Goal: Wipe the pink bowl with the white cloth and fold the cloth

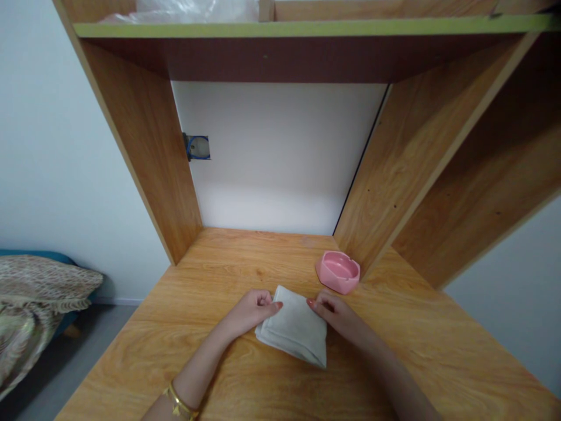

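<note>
A folded pale grey cloth is held up between my two hands, tilted, over the wooden desk. My left hand pinches its left edge, thumb on top and the other fingers curled beneath. On the opposite edge, my right hand grips the cloth the same way. Several layers show along the cloth's near side. Just beyond my right hand sits a pink ashtray with a notched rim, its inside facing up.
The wooden desk is walled by upright panels left and right. A shelf with clear plastic on it crosses overhead. An uncovered wall socket box shows wires at the back. Left of the desk, a patterned throw covers blue furniture.
</note>
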`<control>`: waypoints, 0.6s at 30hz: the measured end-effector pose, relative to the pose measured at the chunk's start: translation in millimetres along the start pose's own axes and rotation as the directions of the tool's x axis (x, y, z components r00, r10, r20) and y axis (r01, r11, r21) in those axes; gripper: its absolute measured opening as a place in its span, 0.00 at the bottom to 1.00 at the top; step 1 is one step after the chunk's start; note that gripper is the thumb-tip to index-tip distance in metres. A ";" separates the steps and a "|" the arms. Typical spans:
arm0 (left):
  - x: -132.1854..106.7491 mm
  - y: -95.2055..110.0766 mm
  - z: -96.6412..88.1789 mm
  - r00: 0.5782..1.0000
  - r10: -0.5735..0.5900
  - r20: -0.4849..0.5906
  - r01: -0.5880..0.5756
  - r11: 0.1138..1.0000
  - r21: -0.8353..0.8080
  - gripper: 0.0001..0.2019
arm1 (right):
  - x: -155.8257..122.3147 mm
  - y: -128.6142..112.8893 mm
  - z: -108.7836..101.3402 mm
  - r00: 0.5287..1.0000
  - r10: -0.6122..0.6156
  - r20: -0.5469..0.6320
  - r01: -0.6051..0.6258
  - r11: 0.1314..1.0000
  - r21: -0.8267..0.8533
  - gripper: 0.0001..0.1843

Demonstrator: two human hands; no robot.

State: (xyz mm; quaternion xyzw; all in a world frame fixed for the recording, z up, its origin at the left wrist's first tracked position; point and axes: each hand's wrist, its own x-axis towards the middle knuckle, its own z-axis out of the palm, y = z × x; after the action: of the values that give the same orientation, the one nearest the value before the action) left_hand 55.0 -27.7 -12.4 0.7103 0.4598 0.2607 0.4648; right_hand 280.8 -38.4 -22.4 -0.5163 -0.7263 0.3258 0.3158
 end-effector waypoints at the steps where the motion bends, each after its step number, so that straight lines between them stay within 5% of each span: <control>1: -0.1 -1.3 -0.5 1.000 -0.001 -0.016 0.002 0.997 0.075 0.18 | 0.3 0.3 1.0 1.000 0.012 -0.012 -0.013 1.000 -0.029 0.20; 10: -0.6 -3.4 -9.4 0.996 -0.029 -0.089 0.057 0.939 0.339 0.14 | -1.8 6.3 -6.2 0.993 0.026 0.113 -0.011 0.991 -0.132 0.19; 18: -6.9 5.9 -9.4 0.994 -0.046 -0.096 0.089 0.855 0.511 0.10 | -2.2 12.8 -6.8 0.994 0.108 0.018 -0.102 0.975 -0.198 0.17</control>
State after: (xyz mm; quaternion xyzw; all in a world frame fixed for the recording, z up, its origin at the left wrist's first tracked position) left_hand 46.8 -30.7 -2.7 0.7809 0.5557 0.1406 0.2483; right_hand 293.7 -36.2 -28.9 -0.5780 -0.7311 0.2759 0.2349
